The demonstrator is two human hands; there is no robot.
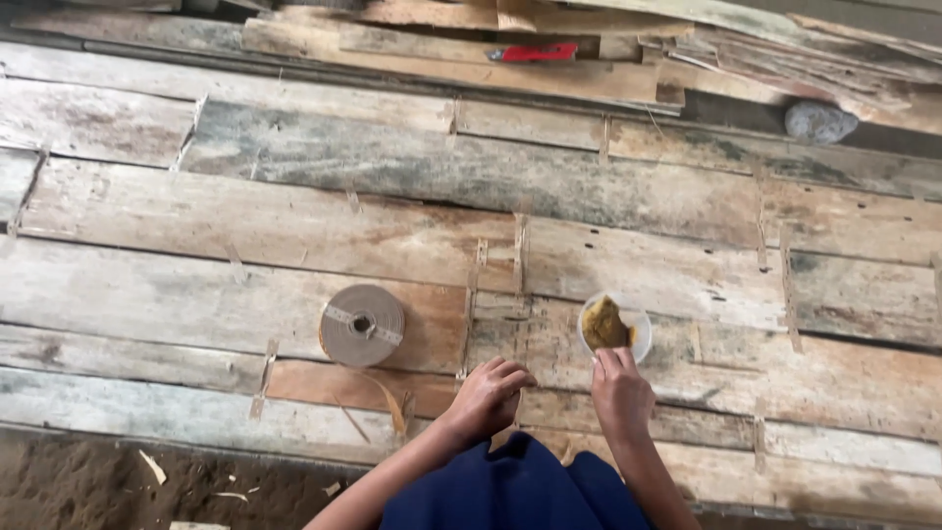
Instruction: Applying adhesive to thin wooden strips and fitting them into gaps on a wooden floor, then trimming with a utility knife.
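Observation:
My right hand (620,395) reaches forward to a small white bowl (640,332) that holds a yellow-brown sponge (605,324). Its fingers are together and their tips meet the near edge of the sponge; I cannot tell whether they grip it. My left hand (486,397) rests on the thin wood sheets (294,226) just left of the right hand, with fingers curled under and nothing in them. A roll of brown paper tape (362,325) lies flat a little to the left of the left hand. Short taped strips cross the seams between the sheets.
Weathered wood sheets cover the floor ahead. A stack of loose boards (491,59) lies at the far edge with a red tool (535,52) on it. A grey stone (819,122) sits at the far right. Bare dirt (118,481) shows at lower left.

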